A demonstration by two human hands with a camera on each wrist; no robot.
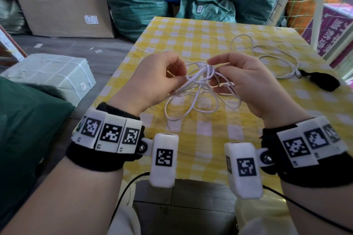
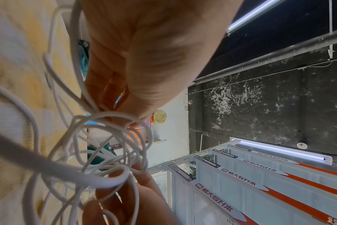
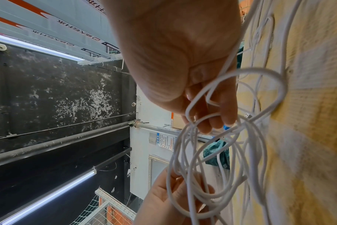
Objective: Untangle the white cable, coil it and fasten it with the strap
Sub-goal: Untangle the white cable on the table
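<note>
A tangled white cable (image 1: 200,80) hangs in a knot between my two hands above the yellow checked table (image 1: 191,30). My left hand (image 1: 177,74) pinches strands at the left of the knot, its fingers curled. At the knot's right, my right hand (image 1: 212,66) pinches other strands. Loose loops droop onto the cloth below. The rest of the cable trails to the far right, ending in a plug (image 1: 297,75) beside the black strap (image 1: 324,81). In the left wrist view the knot (image 2: 110,146) sits under my fingertips. The right wrist view shows loops (image 3: 217,152) draped over my fingers.
Green sacks (image 1: 133,2) and a cardboard box (image 1: 63,0) stand beyond the table's far edge. A wrapped white parcel (image 1: 51,74) lies on the floor at the left. A white shelf frame with purple signs (image 1: 328,30) rises close at the right.
</note>
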